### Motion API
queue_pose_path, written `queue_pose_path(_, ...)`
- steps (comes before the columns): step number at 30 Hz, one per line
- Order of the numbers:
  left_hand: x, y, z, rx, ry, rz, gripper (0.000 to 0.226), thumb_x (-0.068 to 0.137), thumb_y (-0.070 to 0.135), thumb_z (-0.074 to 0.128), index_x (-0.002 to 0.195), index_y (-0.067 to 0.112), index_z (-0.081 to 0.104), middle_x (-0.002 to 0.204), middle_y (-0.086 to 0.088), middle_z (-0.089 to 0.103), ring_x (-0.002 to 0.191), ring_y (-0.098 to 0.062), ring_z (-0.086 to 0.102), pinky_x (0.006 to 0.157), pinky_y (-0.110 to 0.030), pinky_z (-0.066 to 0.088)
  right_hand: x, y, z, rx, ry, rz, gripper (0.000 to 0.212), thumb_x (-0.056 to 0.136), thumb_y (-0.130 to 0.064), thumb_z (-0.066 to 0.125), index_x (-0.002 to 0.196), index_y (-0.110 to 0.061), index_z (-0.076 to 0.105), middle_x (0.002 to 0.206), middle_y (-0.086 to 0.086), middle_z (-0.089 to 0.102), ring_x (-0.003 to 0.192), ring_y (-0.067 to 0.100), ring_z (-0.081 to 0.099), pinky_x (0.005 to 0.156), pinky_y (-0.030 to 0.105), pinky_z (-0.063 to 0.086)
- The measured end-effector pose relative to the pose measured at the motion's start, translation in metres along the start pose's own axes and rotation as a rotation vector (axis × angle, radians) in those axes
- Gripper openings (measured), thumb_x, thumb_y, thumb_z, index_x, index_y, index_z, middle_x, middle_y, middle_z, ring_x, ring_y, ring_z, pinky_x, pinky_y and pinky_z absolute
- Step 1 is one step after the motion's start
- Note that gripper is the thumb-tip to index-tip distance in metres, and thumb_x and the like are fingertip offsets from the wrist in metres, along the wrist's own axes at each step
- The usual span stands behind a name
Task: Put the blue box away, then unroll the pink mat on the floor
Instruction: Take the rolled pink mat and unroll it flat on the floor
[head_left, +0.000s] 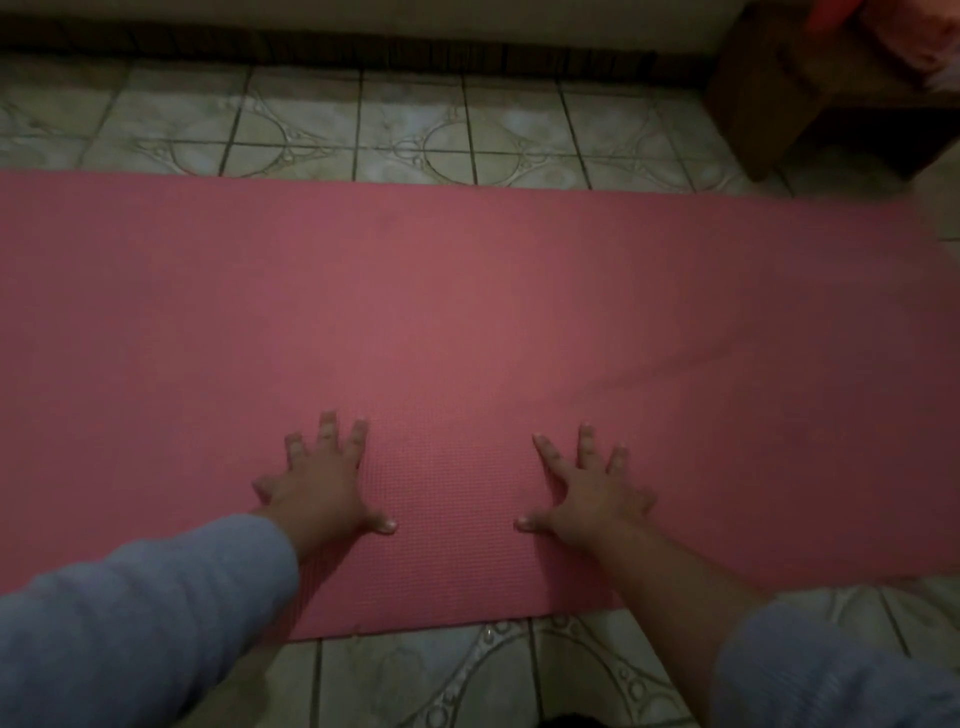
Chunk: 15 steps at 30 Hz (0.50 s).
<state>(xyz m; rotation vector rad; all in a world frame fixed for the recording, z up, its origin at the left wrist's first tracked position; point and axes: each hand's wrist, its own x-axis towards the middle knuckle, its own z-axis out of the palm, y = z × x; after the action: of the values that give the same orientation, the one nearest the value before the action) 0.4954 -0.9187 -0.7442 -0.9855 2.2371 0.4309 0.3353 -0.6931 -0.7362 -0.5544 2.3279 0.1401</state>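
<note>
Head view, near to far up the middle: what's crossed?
Near floor tiles → near edge of the pink mat, left hand and right hand pressed flat on it → far floor tiles → dark baseboard.

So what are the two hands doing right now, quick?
Left hand: open, fingers spread, pressing flat on the pink mat.
Right hand: open, fingers spread, pressing flat on the mat too.
</note>
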Motion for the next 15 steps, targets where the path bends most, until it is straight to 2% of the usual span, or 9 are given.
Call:
queue_pose_path(4, 0.002, 0.008, -0.003, 0.089, -0.038, -0.024, 0.135, 0.055, 0.07, 0.072, 0.146, 0.031, -0.019, 0.156, -0.005, -0.029, 0.144, -0.045, -0.007, 0.103, -0.068, 0.03, 0.001, 0.0, -0.002, -0.014, -0.02, -0.002, 0.107, 0.062, -0.075, 0.063, 0.137, -0.064, -0.012, 0.155, -0.008, -0.032, 0.145, 0.037, -0.019, 0.104, 0.073, 0.013)
queue_pose_path(11, -0.001, 0.017, -0.007, 0.133, -0.097, -0.041, 0.135, 0.06, 0.068, 0.07, 0.145, 0.023, -0.024, 0.154, -0.012, -0.03, 0.142, -0.049, -0.008, 0.106, -0.065, 0.03, 0.002, 0.004, -0.005, 0.002, -0.064, -0.033, 0.107, 0.064, -0.075, 0.061, 0.137, -0.062, -0.016, 0.153, -0.006, -0.037, 0.143, 0.04, -0.024, 0.104, 0.075, 0.008)
queue_pose_path(15, 0.0, 0.001, -0.007, 0.012, -0.078, 0.024, 0.137, 0.056, 0.071, 0.07, 0.147, 0.024, -0.022, 0.155, -0.012, -0.028, 0.142, -0.048, -0.012, 0.116, -0.059, 0.017, 0.006, 0.005, -0.004, 0.003, -0.091, -0.032, 0.109, 0.062, -0.077, 0.061, 0.136, -0.063, -0.018, 0.152, -0.007, -0.038, 0.142, 0.04, -0.024, 0.103, 0.075, 0.008)
